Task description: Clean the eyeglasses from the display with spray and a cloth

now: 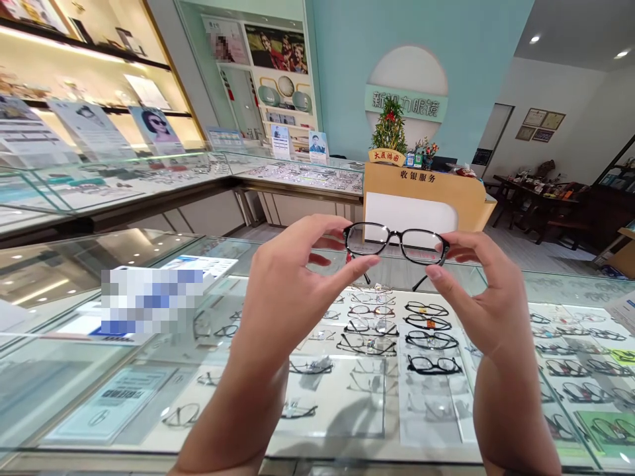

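Observation:
A pair of black-rimmed eyeglasses (395, 235) is held up level above a glass display counter (198, 456), its temples unfolded and pointing away from me. My left hand (297, 271) grips the left end of the frame, thumb below the left lens. At the right end, my right hand (481, 284) pinches the frame near the hinge, its thumb underneath. Below the hands, rows of eyeglasses (434, 364) lie inside the counter under the glass. Parts of both temples are hidden behind the lenses and my fingers.
Printed sheets (153, 297), partly blurred, lie on the counter top at left. Beyond stand further glass cases (307, 173) and a wooden cashier desk (421, 188) with a potted plant (389, 129). Lit shelves (99, 73) line the left wall; a dark table (540, 192) stands far right.

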A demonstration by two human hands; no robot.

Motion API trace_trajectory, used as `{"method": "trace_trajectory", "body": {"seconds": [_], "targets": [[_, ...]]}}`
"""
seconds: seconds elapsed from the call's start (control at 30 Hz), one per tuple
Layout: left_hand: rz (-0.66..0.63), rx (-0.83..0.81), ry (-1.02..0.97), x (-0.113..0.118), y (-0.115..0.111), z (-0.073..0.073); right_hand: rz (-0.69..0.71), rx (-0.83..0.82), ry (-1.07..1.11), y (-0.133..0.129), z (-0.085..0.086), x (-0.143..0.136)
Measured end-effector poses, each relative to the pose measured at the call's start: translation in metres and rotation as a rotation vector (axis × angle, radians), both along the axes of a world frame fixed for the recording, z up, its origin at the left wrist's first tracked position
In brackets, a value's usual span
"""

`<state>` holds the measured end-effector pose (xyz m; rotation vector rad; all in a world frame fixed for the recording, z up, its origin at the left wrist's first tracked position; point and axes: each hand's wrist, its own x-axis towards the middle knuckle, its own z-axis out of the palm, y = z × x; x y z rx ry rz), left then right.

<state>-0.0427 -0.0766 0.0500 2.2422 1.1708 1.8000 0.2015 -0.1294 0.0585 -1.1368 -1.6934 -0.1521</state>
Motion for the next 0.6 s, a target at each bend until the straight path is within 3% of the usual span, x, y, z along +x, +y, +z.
{"method": "trace_trajectory", "body": {"seconds": [0.6], "targets": [[-0.168, -0.046, -0.005, -0.0035, 0.0066, 0.0006, -0.018, 0.022, -0.004, -0.0055, 0.0049, 0.0042]]}}
